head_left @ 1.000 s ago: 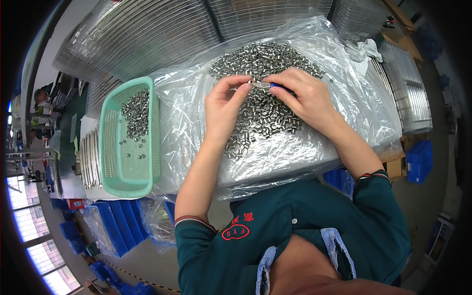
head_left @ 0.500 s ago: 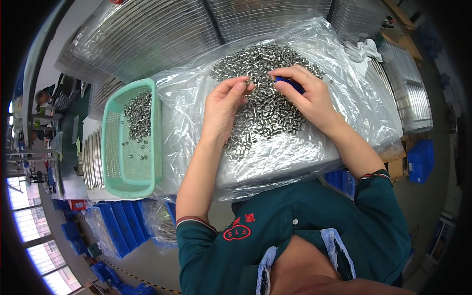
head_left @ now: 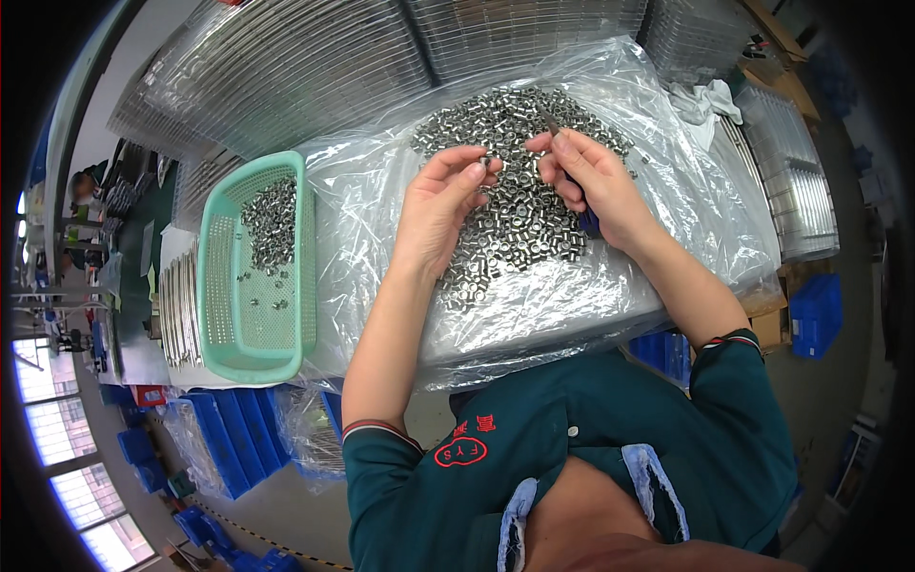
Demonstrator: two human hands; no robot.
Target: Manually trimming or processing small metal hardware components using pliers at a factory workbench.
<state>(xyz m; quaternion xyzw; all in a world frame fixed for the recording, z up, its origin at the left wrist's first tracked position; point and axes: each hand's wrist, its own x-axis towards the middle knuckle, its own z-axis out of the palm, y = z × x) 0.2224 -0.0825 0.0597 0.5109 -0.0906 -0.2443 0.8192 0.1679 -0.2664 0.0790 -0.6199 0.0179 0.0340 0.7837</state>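
Over a heap of small shiny metal sleeves (head_left: 519, 238), my left hand (head_left: 434, 205) pinches one small metal sleeve (head_left: 485, 162) between thumb and forefinger. My right hand (head_left: 605, 186) is closed around a blue-handled tool (head_left: 589, 224). Its narrow dark metal end (head_left: 549, 121) sticks out past the thumb and points away from me; most of the handle lies hidden in the palm, and I cannot tell the tool's exact kind. The two hands are a short gap apart, with the tool not touching the held sleeve.
A green plastic basket (head_left: 309, 276) with a smaller batch of metal parts stands left of the heap. Clear plastic sheeting (head_left: 353, 219) covers the table. Stacked clear trays (head_left: 286, 76) line the back, with more trays (head_left: 786, 176) and a white cloth (head_left: 703, 100) at right. Blue bins (head_left: 229, 439) sit below.
The tool has turned in my right hand: the blue handle now points back toward the palm and the metal end points away. My left hand has barely moved.
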